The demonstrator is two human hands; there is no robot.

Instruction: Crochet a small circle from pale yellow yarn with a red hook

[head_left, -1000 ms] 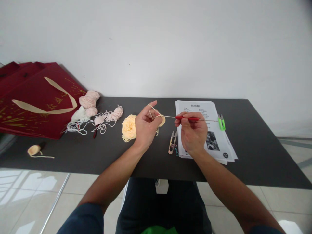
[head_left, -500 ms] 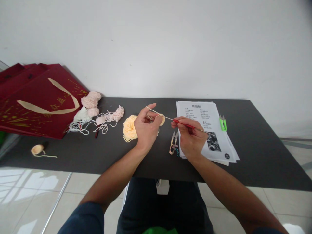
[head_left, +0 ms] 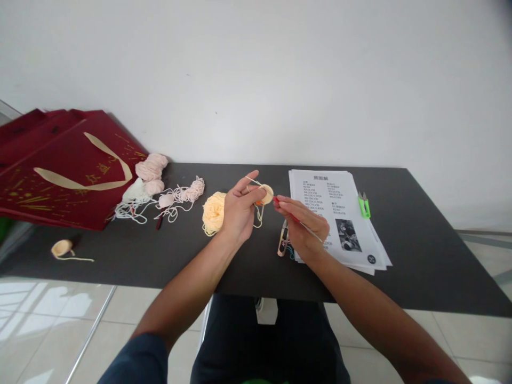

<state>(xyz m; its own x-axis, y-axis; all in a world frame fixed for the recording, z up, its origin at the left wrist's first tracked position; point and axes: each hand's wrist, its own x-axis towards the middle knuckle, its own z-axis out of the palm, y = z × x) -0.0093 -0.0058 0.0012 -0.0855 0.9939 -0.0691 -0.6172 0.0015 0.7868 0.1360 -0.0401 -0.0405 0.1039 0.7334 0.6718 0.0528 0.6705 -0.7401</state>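
1. Your left hand (head_left: 240, 210) pinches the cream piece (head_left: 267, 195) above the table (head_left: 408, 229); a weak pinch could let it turn.
2. Your right hand (head_left: 306, 226) is closed around the red hook (head_left: 276, 200); a hard pull could lose a loop.
3. The hanging yarn (head_left: 262, 215), if slack, could snag.

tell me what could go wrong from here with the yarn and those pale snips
The yarn strand over a raised finger of the left hand might slip off, leaving slack at the small round piece.
The right hand, holding the red-handled hook, partly hides the pale-handled snips in this view, so it could perhaps bump them.
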